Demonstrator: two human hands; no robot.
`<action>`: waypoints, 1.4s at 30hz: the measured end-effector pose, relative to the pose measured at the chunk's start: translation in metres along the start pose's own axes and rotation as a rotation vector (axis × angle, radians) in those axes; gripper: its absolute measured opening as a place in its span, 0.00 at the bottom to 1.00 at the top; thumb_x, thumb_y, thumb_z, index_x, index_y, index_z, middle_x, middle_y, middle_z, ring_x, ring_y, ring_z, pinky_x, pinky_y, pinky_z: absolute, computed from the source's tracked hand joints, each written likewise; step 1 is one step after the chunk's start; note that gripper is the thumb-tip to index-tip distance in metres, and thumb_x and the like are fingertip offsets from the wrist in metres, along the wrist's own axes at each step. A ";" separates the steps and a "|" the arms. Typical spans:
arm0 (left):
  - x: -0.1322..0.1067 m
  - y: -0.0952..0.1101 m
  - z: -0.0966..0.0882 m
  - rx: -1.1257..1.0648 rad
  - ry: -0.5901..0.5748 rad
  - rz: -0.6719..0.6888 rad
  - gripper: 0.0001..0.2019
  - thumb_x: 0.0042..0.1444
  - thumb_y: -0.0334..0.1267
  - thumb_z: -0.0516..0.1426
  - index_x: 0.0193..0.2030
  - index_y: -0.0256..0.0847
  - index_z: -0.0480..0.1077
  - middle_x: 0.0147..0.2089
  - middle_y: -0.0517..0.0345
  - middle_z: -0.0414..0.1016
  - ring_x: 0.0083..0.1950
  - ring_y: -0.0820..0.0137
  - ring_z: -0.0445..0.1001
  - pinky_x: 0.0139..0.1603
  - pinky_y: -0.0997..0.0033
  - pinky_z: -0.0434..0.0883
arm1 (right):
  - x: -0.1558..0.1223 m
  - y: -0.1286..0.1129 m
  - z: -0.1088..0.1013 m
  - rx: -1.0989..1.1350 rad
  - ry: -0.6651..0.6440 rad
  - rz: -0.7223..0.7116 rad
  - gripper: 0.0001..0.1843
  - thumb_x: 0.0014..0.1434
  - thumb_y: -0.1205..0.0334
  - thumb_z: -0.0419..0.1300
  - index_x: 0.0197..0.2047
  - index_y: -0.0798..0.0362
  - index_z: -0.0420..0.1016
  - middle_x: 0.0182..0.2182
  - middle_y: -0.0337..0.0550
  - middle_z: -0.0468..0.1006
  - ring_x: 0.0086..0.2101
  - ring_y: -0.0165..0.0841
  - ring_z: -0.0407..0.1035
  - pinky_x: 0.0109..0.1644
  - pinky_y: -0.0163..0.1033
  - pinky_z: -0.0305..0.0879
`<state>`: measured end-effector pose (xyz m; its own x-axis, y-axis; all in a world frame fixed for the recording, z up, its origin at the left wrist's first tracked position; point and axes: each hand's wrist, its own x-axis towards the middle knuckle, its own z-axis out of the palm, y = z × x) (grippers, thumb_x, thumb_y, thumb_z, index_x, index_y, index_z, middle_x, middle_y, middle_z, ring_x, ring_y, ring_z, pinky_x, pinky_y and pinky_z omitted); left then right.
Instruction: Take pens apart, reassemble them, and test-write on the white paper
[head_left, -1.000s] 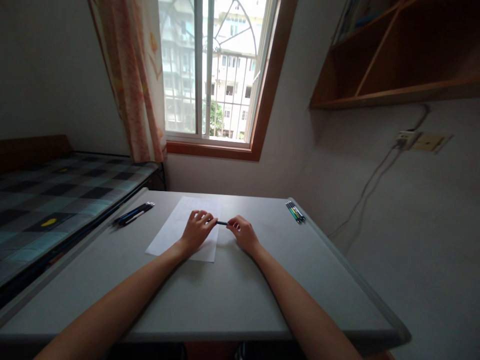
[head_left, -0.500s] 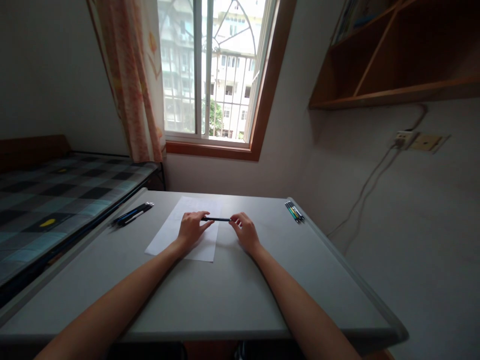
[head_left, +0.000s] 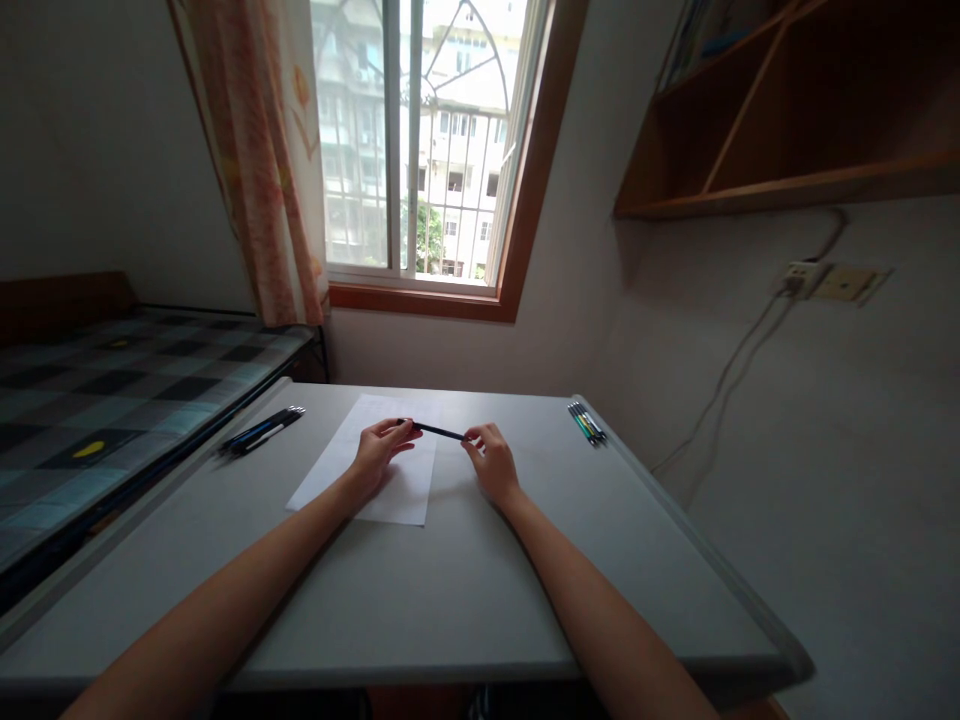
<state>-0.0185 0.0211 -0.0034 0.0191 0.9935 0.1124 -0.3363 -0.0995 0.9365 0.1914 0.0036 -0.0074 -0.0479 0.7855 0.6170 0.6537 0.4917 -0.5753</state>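
Between my two hands a slim dark pen [head_left: 441, 432] is held above the table, its left end a little higher than its right. My left hand [head_left: 381, 446] is closed on the left end with the fingertips. At the other end, my right hand [head_left: 491, 462] pinches the pen between thumb and fingers. Under the left hand and part of the pen lies a white sheet of paper [head_left: 405, 500]. The fingers partly hide both pen ends.
Several dark pens [head_left: 262, 432] lie at the left of the white table [head_left: 420, 610]. Several slim pens with coloured parts [head_left: 587, 424] lie near its right edge. A bed [head_left: 172, 390] stands to the left. A wooden shelf [head_left: 750, 190] and a plugged-in cable [head_left: 724, 385] are on the right.
The pen has gone from nearly level to tilted, its left end raised. My left hand has turned and lifted slightly with that end; my right hand has stayed nearly in place.
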 end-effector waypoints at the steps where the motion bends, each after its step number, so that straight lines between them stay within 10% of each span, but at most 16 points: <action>1: 0.000 0.000 0.000 -0.022 -0.014 -0.012 0.19 0.42 0.45 0.63 0.38 0.33 0.70 0.40 0.45 0.76 0.42 0.59 0.75 0.38 0.67 0.70 | 0.000 0.000 0.000 0.000 0.003 0.000 0.03 0.54 0.64 0.55 0.33 0.52 0.68 0.32 0.40 0.68 0.28 0.29 0.65 0.36 0.38 0.63; 13: -0.006 0.009 0.000 -0.115 -0.098 -0.071 0.18 0.47 0.47 0.58 0.40 0.37 0.70 0.43 0.47 0.75 0.44 0.59 0.74 0.40 0.65 0.70 | 0.001 0.000 0.000 -0.001 0.027 -0.005 0.03 0.54 0.64 0.54 0.33 0.52 0.68 0.32 0.40 0.69 0.27 0.29 0.64 0.35 0.38 0.63; 21: -0.003 0.001 0.002 0.078 0.060 0.021 0.18 0.40 0.45 0.63 0.34 0.31 0.72 0.34 0.46 0.77 0.36 0.63 0.76 0.37 0.66 0.71 | 0.000 -0.002 -0.002 -0.068 0.170 0.017 0.10 0.55 0.64 0.52 0.41 0.52 0.68 0.36 0.44 0.67 0.29 0.30 0.64 0.37 0.39 0.64; 27: -0.004 -0.002 0.007 0.170 0.008 0.129 0.19 0.40 0.44 0.64 0.35 0.31 0.74 0.33 0.46 0.78 0.37 0.61 0.76 0.40 0.59 0.73 | -0.005 -0.013 0.003 0.011 -0.123 -0.161 0.24 0.58 0.64 0.50 0.58 0.49 0.56 0.32 0.39 0.71 0.29 0.29 0.65 0.38 0.38 0.66; 34: -0.026 0.006 0.018 0.579 -0.274 0.455 0.10 0.48 0.40 0.60 0.37 0.41 0.76 0.38 0.52 0.77 0.39 0.65 0.74 0.45 0.65 0.69 | -0.010 -0.030 0.002 -0.101 -0.172 -0.256 0.20 0.59 0.64 0.49 0.55 0.46 0.61 0.49 0.47 0.61 0.34 0.29 0.66 0.39 0.38 0.67; 42: -0.036 0.013 0.023 0.563 -0.356 0.345 0.17 0.45 0.41 0.60 0.44 0.45 0.73 0.43 0.51 0.74 0.44 0.64 0.71 0.52 0.65 0.63 | -0.010 -0.030 0.001 -0.026 -0.285 -0.197 0.12 0.61 0.66 0.45 0.46 0.49 0.63 0.39 0.42 0.63 0.32 0.28 0.65 0.38 0.35 0.64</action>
<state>-0.0017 -0.0169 0.0121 0.3354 0.8320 0.4420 0.1524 -0.5109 0.8461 0.1719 -0.0188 0.0032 -0.3822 0.7514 0.5378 0.6295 0.6378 -0.4437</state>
